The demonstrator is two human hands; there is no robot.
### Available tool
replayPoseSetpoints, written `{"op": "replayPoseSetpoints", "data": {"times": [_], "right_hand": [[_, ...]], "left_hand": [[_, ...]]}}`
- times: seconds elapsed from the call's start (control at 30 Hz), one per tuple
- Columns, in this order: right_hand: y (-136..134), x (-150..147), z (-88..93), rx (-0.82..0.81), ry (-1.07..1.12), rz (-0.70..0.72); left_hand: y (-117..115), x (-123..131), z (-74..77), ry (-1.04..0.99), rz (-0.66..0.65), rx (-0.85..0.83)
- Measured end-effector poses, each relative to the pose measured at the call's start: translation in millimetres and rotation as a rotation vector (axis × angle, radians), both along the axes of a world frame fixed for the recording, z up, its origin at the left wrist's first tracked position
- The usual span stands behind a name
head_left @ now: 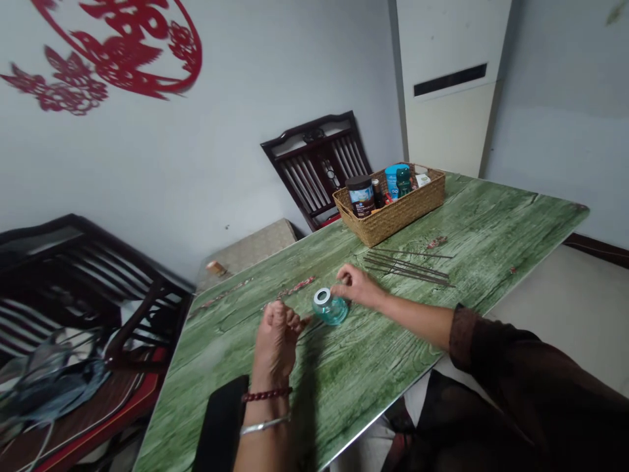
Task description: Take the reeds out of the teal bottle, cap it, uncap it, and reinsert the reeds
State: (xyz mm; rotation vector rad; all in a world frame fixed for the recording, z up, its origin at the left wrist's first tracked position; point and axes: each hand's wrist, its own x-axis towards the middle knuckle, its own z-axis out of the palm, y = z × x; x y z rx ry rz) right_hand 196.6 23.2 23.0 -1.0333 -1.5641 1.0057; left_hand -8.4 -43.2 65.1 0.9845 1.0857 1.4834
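Note:
A small turquoise glass bottle [331,311] with a pale ring-shaped collar around its mouth stands on the green table. Just to its left is my left hand [279,334], its fingers curled in; whatever they may hold is hidden. On the bottle's other side, my right hand [361,287] is loosely bent, thumb and fingers apart with nothing visible between them. Its thumb side is close to the collar; whether it touches I cannot tell. Several thin dark sticks [410,265] lie loosely across each other beyond my right hand.
A woven basket [393,223] with jars and bottles stands at the table's far side. The green table [221,347] carries a black flat object [221,423] near my left forearm. Dark wooden chairs stand behind [319,164] and left; the left chair [73,262] holds a bundle of cloth.

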Motion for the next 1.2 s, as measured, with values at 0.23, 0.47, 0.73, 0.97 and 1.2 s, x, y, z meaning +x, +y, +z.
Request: {"op": "replayPoseSetpoints", "data": {"times": [0.23, 0.47, 0.73, 0.97, 1.2], "right_hand": [[-21, 40, 21.5, -0.310, 0.383, 0.157], [-47, 43, -26.5, -0.419, 0.219, 0.209], [-49, 43, -38.1, -0.296, 0.124, 0.163], [-48, 43, -43.0, -0.268, 0.064, 0.122], [-51, 42, -40.0, -0.211, 0.025, 0.104]], "left_hand": [[-44, -2, -28.6, -0.206, -0.030, -0.274], [-46, 12, -56.0, 0.026, -0.025, -0.232], [-53, 13, -60.8, 0.108, -0.005, -0.158], [-56, 20, -60.9, 0.208, 0.016, -0.141], [-56, 20, -64.4, 0.227, 0.011, -0.138]]}}
